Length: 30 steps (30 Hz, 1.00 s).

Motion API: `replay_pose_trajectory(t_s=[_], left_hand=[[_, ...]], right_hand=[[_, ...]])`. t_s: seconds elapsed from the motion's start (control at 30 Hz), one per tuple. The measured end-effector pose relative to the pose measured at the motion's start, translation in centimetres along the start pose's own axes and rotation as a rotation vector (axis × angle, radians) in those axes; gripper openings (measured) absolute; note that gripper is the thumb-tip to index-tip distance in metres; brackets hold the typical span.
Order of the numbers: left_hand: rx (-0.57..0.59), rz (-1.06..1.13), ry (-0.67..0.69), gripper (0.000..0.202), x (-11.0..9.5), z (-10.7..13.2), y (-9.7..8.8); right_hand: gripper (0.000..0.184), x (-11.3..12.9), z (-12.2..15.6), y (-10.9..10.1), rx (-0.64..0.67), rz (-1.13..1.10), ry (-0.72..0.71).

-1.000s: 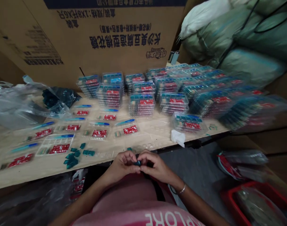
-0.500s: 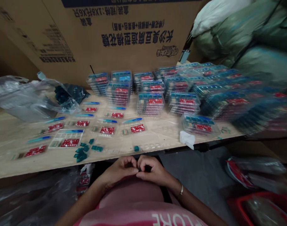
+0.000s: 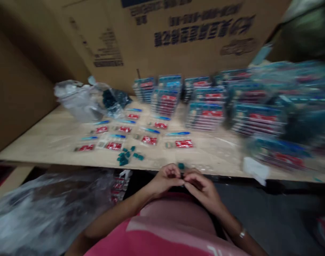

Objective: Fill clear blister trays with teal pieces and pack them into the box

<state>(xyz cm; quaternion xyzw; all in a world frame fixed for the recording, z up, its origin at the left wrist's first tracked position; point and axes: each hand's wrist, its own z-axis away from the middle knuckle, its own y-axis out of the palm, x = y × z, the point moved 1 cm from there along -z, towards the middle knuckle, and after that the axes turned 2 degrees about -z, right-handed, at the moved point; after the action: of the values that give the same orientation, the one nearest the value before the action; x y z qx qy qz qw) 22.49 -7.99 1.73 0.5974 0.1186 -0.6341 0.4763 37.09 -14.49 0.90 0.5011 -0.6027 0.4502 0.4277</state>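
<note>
My left hand (image 3: 167,180) and my right hand (image 3: 203,188) meet at the table's front edge, in front of my body. Both are closed, their fingertips pinched together on a small dark piece (image 3: 182,176), mostly hidden and blurred. Just beyond them one teal square piece (image 3: 181,166) lies on the table, beside faint clear plastic bits (image 3: 202,167). To the left is a little heap of similar teal pieces (image 3: 123,158). Behind the heap, several clear trays lie spread out, each with a red packet (image 3: 148,140) and a blue pen-like stick (image 3: 178,133).
Stacks of filled clear boxes (image 3: 205,115) line the back and right of the table (image 3: 55,142). A clear bag (image 3: 79,101) and a bag of dark teal pieces (image 3: 115,101) stand back left. White tissue (image 3: 255,170) lies front right. A large carton (image 3: 141,46) stands behind.
The view has swung left, so the table's things appear farther right. My hands stay together at the table edge; the right fingers look more extended, still pinching.
</note>
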Motion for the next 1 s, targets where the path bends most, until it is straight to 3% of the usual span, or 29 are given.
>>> replay_pose_trajectory(t_s=[0.13, 0.23, 0.3, 0.4, 0.47, 0.57, 0.67, 0.8, 0.87, 1.0], left_hand=[[-0.072, 0.113, -0.034, 0.052, 1.2, 0.0, -0.1], [-0.035, 0.07, 0.005, 0.051, 1.2, 0.7, -0.3], [-0.022, -0.133, 0.084, 0.039, 0.5, 1.4, -0.6], [-0.104, -0.712, 0.353, 0.007, -0.8, 1.5, -1.9], [-0.105, -1.076, 0.499, 0.008, -1.1, 0.8, -2.9], [-0.033, -1.48, 0.564, 0.012, -0.9, -0.4, -3.6], [-0.021, -1.709, 0.538, 0.013, -0.4, -0.7, -3.0], [0.005, -1.782, 0.551, 0.014, -0.5, -0.1, -2.7], [-0.066, -1.772, 0.593, 0.013, -1.1, 0.6, -3.7], [-0.475, -1.738, 0.552, 0.019, -3.3, 3.3, -7.8]], right_hand=[[0.007, -0.7, 0.6, -0.1, 0.049, 0.104, -0.119], [0.005, -0.6, 0.9, -0.1, 0.019, 0.191, -0.144], [0.004, -0.1, 0.9, -0.7, 0.026, 0.263, -0.149], [0.004, 0.3, -0.2, -2.4, 0.031, 0.393, -0.164], [0.008, 0.2, -1.6, -3.6, 0.035, 0.488, -0.196], [0.014, -0.3, -3.8, -4.5, 0.154, 0.598, -0.24], [0.017, -1.0, -4.9, -4.3, 0.295, 0.662, -0.261], [0.02, -1.8, -4.7, -4.0, 0.352, 0.696, -0.296], [0.021, -2.2, -4.4, -4.2, 0.349, 0.708, -0.301], [0.022, -2.0, -4.0, -4.2, 0.25, 0.734, -0.332]])
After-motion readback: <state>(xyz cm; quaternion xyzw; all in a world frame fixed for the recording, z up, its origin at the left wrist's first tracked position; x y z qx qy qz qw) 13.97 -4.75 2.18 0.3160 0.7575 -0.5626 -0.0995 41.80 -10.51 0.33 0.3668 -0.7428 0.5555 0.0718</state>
